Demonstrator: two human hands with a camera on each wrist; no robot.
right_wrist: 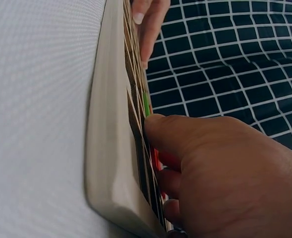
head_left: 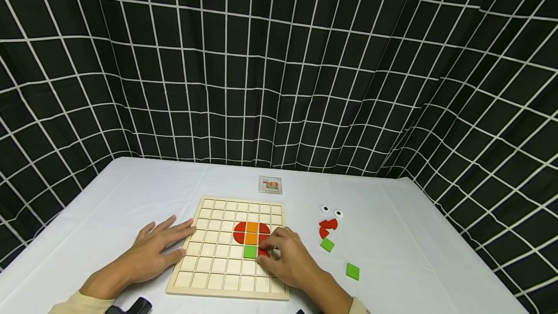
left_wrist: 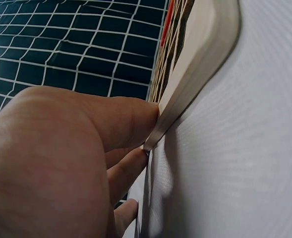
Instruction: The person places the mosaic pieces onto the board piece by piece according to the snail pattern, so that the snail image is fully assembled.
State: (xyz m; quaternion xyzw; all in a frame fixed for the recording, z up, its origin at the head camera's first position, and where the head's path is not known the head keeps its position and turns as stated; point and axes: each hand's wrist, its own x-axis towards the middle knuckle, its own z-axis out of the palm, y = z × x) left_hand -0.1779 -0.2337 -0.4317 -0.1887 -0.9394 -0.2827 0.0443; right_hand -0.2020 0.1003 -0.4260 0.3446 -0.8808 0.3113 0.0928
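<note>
A wooden grid board (head_left: 210, 265) lies on the white table. My left hand (head_left: 152, 246) is spread along its left edge, fingertips and thumb touching the frame, which the left wrist view shows from the side. Over the board's right part, my right hand (head_left: 291, 258) pinches a red tile (head_left: 263, 252) between thumb and fingers at a cell beside a green square tile (head_left: 250, 252). Just above are two orange square tiles (head_left: 252, 227), flanked by rounded red pieces (head_left: 239, 233). The right hand partly hides the red pieces on that side.
A small pattern card (head_left: 270, 184) lies behind the board. To the right are two eye discs (head_left: 325, 209), several loose red pieces (head_left: 324, 232) and two green squares (head_left: 352, 271). Black grid-patterned curtains (head_left: 244, 62) enclose the table (head_left: 405, 236). A dark object (head_left: 138, 306) sits near the left forearm.
</note>
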